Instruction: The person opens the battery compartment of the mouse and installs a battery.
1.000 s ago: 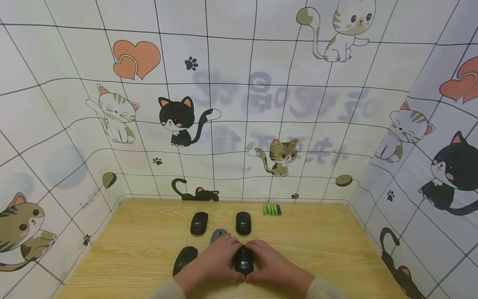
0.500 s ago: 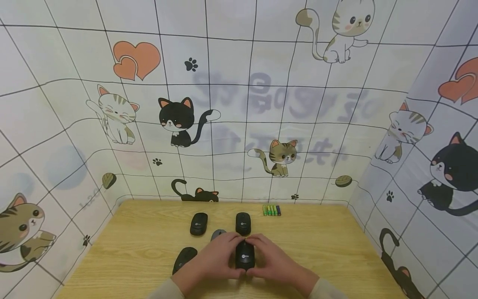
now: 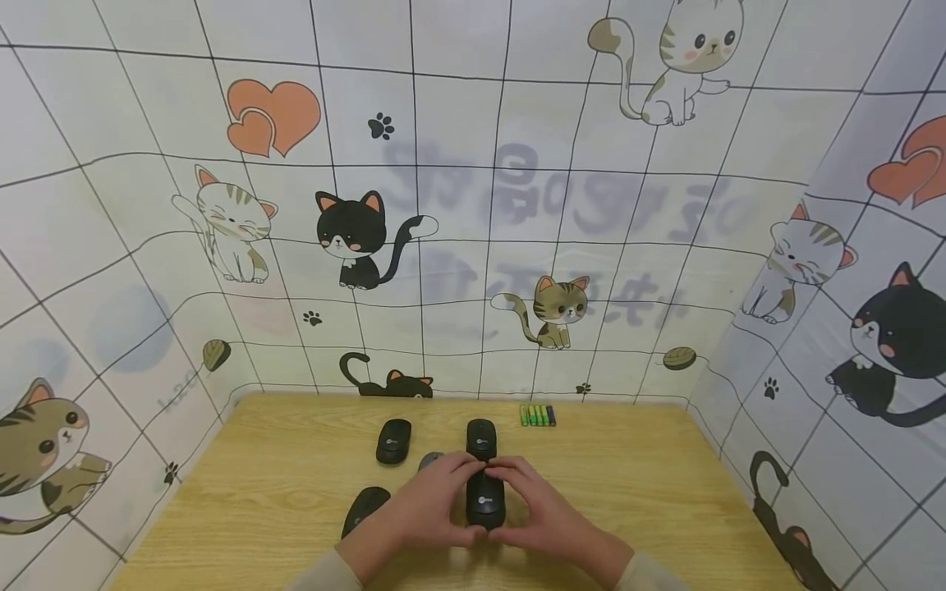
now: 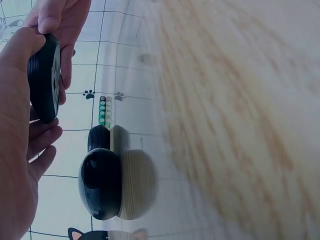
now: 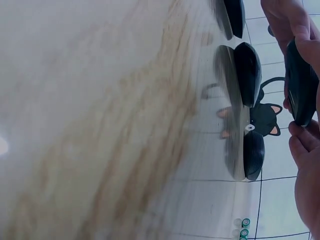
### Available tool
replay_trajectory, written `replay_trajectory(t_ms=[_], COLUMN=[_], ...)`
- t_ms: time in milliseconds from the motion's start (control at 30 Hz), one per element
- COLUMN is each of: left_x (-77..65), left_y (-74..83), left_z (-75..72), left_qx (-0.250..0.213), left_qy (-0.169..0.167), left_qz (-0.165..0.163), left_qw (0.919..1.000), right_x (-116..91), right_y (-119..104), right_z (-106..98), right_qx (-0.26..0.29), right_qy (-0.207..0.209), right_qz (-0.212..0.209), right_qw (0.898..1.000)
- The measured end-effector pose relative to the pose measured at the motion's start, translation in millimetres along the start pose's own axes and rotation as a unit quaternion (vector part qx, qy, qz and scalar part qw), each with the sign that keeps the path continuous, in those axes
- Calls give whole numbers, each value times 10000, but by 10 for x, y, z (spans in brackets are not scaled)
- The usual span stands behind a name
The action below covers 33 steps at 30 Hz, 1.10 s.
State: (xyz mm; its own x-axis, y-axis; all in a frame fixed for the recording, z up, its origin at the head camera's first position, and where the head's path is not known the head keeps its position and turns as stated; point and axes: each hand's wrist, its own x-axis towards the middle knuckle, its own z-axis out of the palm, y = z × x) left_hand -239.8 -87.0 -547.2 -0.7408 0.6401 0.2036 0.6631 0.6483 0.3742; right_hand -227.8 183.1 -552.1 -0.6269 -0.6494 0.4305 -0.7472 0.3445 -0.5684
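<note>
A black computer mouse (image 3: 485, 499) with a small pale logo is held between my two hands, lifted off the table. My left hand (image 3: 432, 505) grips its left side, fingertips at the far end and thumb at the near end. On the other side my right hand (image 3: 543, 509) grips it the same way. Both wrist views show the held mouse (image 4: 42, 80) tilted above the tabletop, part of its underside facing the left wrist camera. Just beyond the hands lies another black mouse (image 3: 481, 437). A grey mouse (image 3: 430, 460) is partly hidden behind my left hand.
Two more black mice lie to the left, one farther back (image 3: 394, 441) and one beside my left forearm (image 3: 365, 507). Several green batteries (image 3: 538, 415) line up near the back edge. A cat-printed curtain (image 3: 458, 205) encloses the wooden table (image 3: 628, 476).
Both hands have shifted upward in the head view with the mouse between them. More of the grey mouse is now covered. The other mice and the batteries have stayed put.
</note>
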Motion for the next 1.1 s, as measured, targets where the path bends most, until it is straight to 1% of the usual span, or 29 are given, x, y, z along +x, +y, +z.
replay_trajectory(t_ms=[133, 233, 333, 400, 467, 533, 600, 667, 767, 833, 967, 1100], left_x=[-2, -2, -9, -12, -9, -4, 4, 11, 17, 14, 4, -3], left_y=[12, 12, 7, 9, 8, 20, 23, 28, 35, 42, 54, 74], left_z=[-15, -19, -6, 5, 21, 35, 65, 102, 150, 164, 164, 146], left_qx=[-236, -406, -648, -922, -1304, -1711, -2102, -2353, -2527, -2541, -2624, -2733], left_qy=[19, 116, 264, 374, 506, 644, 816, 1018, 1327, 1517, 1804, 1997], left_qz=[-58, -29, -46, -63, 2, 107, 308, 525, 777, 877, 998, 1081], left_qw=[9997, 9991, 9975, 9950, 9902, 9831, 9738, 9652, 9552, 9512, 9427, 9348], right_x=[-4, -11, -16, -21, -23, -27, -30, -30, -30, -28, -19, 2], right_y=[-25, -35, -41, -35, -28, -24, -21, -28, -29, -38, -69, -111], right_z=[10, 15, 18, 22, 28, 33, 37, 37, 38, 34, 20, -5], right_qx=[173, 229, 359, 416, 502, 577, 699, 856, 1047, 1172, 1352, 1458], right_qy=[141, 332, 539, 697, 858, 982, 1056, 1076, 1071, 1055, 985, 941], right_qz=[-104, -146, -29, 12, -9, -47, -70, -17, 91, 199, 415, 385], right_qw=[9997, 9991, 9979, 9967, 9950, 9935, 9919, 9905, 9887, 9873, 9850, 9841])
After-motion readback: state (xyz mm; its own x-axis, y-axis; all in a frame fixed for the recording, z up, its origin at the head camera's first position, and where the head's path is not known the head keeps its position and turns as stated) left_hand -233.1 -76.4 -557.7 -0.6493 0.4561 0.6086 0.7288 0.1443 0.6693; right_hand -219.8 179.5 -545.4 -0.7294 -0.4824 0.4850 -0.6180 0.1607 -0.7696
